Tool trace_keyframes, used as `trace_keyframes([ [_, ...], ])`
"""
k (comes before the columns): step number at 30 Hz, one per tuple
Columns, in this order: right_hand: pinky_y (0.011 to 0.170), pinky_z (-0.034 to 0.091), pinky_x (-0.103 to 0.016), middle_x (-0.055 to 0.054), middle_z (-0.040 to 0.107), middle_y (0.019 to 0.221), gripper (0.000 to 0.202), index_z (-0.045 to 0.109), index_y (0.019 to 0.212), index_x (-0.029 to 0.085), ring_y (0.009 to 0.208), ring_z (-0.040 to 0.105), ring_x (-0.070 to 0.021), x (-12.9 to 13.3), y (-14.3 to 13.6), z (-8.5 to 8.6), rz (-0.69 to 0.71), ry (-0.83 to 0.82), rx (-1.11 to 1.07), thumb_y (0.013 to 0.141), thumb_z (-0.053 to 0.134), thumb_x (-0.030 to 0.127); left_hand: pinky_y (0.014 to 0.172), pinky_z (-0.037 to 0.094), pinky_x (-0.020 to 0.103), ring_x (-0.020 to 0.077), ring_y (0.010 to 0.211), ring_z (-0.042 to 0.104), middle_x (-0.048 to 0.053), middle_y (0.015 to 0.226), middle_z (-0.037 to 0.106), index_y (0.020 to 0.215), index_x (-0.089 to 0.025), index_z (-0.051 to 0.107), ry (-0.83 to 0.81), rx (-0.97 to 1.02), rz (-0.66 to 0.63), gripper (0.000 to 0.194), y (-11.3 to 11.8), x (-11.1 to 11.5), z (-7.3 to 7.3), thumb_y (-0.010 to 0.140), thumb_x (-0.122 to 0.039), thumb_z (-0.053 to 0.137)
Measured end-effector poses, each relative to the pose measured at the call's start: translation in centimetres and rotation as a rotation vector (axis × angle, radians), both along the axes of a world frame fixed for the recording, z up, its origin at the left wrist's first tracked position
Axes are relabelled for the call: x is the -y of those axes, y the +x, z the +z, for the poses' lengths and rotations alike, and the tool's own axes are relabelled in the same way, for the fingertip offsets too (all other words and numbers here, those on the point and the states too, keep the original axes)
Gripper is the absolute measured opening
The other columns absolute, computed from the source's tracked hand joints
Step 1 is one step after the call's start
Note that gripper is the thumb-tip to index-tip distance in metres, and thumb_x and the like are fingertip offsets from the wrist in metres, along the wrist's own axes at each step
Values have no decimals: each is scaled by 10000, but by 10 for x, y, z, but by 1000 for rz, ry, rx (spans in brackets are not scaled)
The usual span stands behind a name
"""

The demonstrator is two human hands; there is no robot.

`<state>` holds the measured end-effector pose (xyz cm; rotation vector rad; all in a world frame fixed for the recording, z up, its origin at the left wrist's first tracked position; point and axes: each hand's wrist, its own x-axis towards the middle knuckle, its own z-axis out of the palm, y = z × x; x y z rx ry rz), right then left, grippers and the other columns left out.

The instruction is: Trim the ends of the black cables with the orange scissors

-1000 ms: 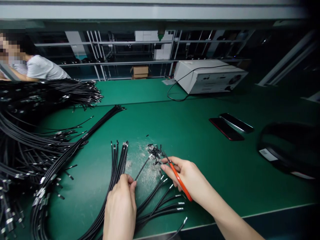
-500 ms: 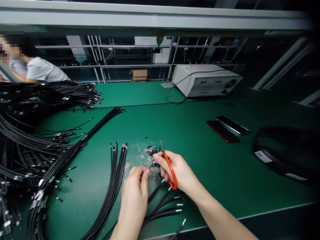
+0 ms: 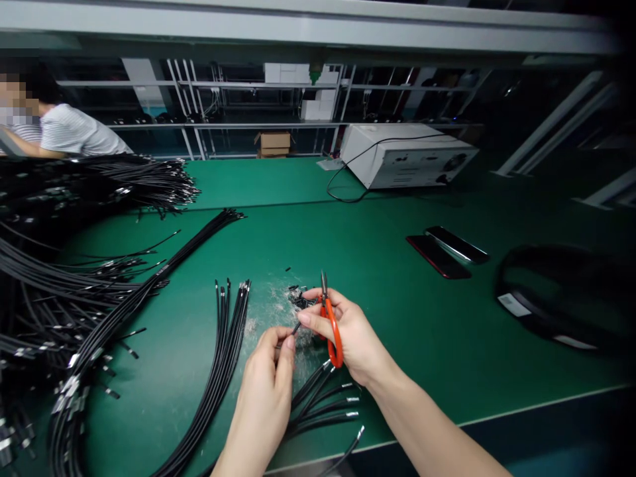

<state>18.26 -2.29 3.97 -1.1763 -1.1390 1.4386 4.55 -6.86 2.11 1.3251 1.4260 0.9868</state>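
Observation:
A black cable [image 3: 297, 327] is pinched between the thumb and fingers of my left hand [image 3: 271, 371], its end pointing up toward the other hand. Red-handled scissors [image 3: 334, 334] hang in my right hand [image 3: 350, 331], with their dark blades upward. The right thumb and fingertips come close to the cable's end; whether they touch it I cannot tell. Small black cut pieces [image 3: 297, 295] and pale fluff lie on the green table just beyond the hands. Below my hands, several cable ends [image 3: 352, 400] with silvery tips fan out to the right.
One cable bundle [image 3: 226, 371] curves along the left of my hands. Larger heaps of black cables [image 3: 144, 182] cover the left side. Two phones [image 3: 437, 257], a black roll [image 3: 551, 298] and a white box-shaped device [image 3: 407, 156] stand rightward. A person in a striped shirt [image 3: 82, 132] sits far left.
My right hand has turned the scissors more upright, and its fingertips have shifted slightly left and down toward the cable. The left hand keeps its pinch. The whole view has shifted a little.

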Motion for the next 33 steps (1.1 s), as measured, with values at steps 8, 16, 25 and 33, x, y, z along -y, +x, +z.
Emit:
trace_keyframes([
  [8,545,416,-220,30,596,705,491,546,1013,184,583,549,-98,5,-5,-9,-88,-133,-148,595,776,303,583,472,256,164,625,601,29,722,622,924,-184,586,81,39,92,256,7,1,-8,860,-392,449],
  [16,618,461,-257,18,604,667,457,548,989,185,638,576,-139,11,-13,-14,-242,24,36,610,754,335,619,432,244,166,644,645,32,776,681,884,-197,619,490,-513,189,161,13,8,-17,873,-250,468],
  [25,781,456,-346,-60,625,1009,272,548,1080,253,891,575,-211,29,-15,-21,-299,397,570,808,552,253,596,413,251,200,696,657,72,867,700,946,-210,623,398,-542,141,202,15,10,-10,880,-247,436],
  [33,789,426,-345,-42,604,868,371,534,1148,243,835,538,-184,21,5,-12,74,915,877,830,415,94,592,448,282,209,643,629,73,757,689,868,-175,647,126,-209,110,198,8,6,-10,834,-250,467],
])
